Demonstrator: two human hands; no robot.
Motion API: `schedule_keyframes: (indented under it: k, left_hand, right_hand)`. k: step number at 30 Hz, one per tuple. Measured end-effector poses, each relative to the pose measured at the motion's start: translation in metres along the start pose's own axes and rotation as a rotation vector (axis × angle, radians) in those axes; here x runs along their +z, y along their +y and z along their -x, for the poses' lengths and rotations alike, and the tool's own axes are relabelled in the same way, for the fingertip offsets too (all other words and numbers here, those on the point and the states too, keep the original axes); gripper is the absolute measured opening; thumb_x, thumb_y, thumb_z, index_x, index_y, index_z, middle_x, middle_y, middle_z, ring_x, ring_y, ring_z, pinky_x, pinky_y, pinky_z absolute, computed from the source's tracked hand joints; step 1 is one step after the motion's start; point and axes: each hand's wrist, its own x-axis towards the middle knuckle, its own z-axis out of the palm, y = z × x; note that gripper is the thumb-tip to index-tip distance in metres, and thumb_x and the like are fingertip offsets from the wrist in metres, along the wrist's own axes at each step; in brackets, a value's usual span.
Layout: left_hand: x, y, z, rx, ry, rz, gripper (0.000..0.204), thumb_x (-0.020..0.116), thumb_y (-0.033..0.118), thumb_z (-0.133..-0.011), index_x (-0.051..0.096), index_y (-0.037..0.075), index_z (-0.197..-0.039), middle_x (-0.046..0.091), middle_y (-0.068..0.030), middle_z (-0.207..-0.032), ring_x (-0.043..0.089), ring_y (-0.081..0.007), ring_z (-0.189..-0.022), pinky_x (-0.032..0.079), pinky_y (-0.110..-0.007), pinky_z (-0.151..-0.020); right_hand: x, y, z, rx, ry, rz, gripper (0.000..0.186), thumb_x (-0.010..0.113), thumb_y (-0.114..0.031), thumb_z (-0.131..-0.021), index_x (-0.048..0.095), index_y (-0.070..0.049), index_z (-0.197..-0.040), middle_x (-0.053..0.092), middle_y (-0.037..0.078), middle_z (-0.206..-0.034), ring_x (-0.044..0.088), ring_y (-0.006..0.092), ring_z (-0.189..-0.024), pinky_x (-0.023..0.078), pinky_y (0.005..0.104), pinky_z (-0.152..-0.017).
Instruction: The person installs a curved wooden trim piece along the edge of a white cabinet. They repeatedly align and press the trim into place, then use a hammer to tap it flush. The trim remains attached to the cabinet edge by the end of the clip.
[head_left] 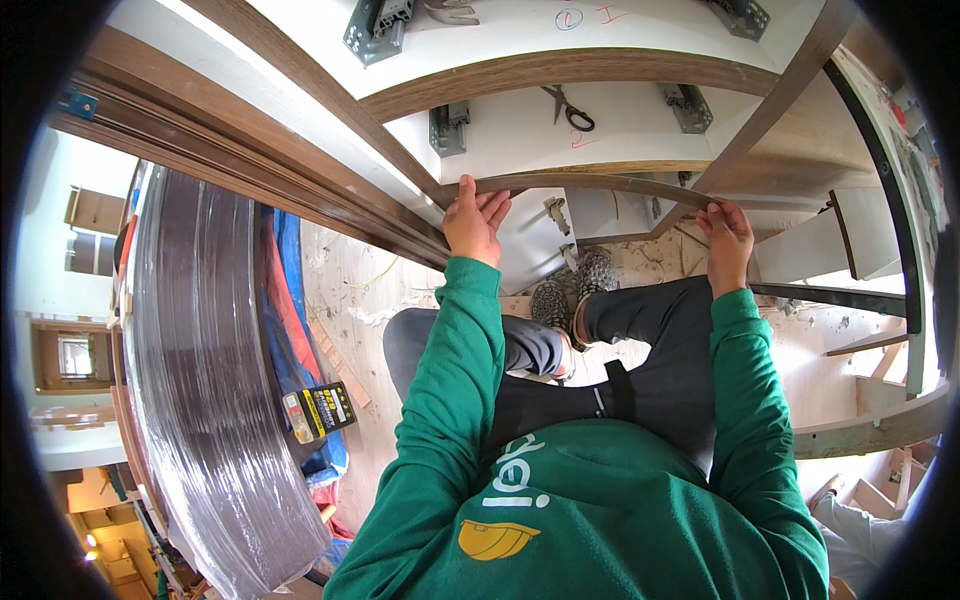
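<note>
At six o'clock, a green sweatshirt (640, 510) bears white letters (516, 474) and a yellow helmet (497, 541); at eight, a black box (320, 412) bears print; at one, an upper shelf (665, 28) and lower shelf (625, 132) bear red handwriting (585, 142).

Bits of debris litter the pale floor (335, 265). On the far side stands a white cabinet (640, 125) edged in brown. To the left, a plastic-wrapped dark stack (220, 380) runs along; beyond it are a white wall (70, 290) and a bright, brown-framed opening (76, 357). Warm lights (91, 554) glow near left.
</note>
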Motion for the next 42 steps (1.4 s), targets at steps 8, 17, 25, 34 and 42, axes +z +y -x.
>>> schedule_keyframes:
  k: [8,17,25,34,42]
  left_hand:
    - [0.0,0.0,-0.003,0.002,0.005,-0.001,0.073,0.069,0.039,-0.1,0.035,-0.012,-0.14,0.048,-0.026,-0.128,0.069,-0.0408,-0.105,0.06,-0.048,-0.095]
    - [-0.002,-0.001,-0.002,-0.005,-0.016,0.006,0.072,0.068,0.038,-0.101,0.035,-0.011,-0.143,0.049,-0.0293,-0.133,0.068,-0.041,-0.107,0.059,-0.048,-0.096]
    - [-0.003,-0.002,-0.003,-0.005,-0.046,-0.009,0.075,0.065,0.042,-0.103,0.032,-0.009,-0.148,0.049,-0.0326,-0.138,0.064,-0.0412,-0.116,0.056,-0.048,-0.102]
    - [-0.001,-0.003,-0.004,0.006,-0.015,-0.01,0.073,0.067,0.041,-0.102,0.033,-0.007,-0.144,0.049,-0.0325,-0.136,0.065,-0.0419,-0.115,0.057,-0.048,-0.1]
    - [-0.001,0.0,-0.001,0.001,-0.06,-0.028,0.082,0.065,0.041,-0.103,0.021,-0.008,-0.153,0.039,-0.0364,-0.147,0.061,-0.0446,-0.123,0.056,-0.049,-0.105]
  right_hand:
    - [-0.005,0.004,-0.001,0.011,-0.019,-0.01,0.02,0.071,-0.009,-0.099,0.065,0.002,-0.115,0.068,0.007,-0.105,0.069,0.0169,-0.092,0.06,0.0303,-0.084]
    - [-0.004,0.005,-0.001,-0.006,-0.011,0.009,0.023,0.069,-0.008,-0.1,0.066,0.003,-0.119,0.067,0.008,-0.107,0.069,0.0166,-0.093,0.06,0.0291,-0.085]
    - [0.004,0.003,-0.005,0.002,0.051,-0.021,0.024,0.071,-0.003,-0.097,0.067,0.006,-0.119,0.068,0.008,-0.104,0.067,0.0148,-0.09,0.057,0.0276,-0.082]
    - [0.006,0.007,-0.014,-0.013,0.034,-0.027,0.025,0.07,-0.005,-0.098,0.066,0.006,-0.12,0.068,0.009,-0.109,0.069,0.017,-0.096,0.06,0.0305,-0.089]
    - [0.007,0.013,-0.025,-0.007,0.04,-0.063,0.025,0.071,-0.004,-0.097,0.066,0.006,-0.12,0.069,0.008,-0.106,0.069,0.0172,-0.095,0.06,0.0308,-0.087]
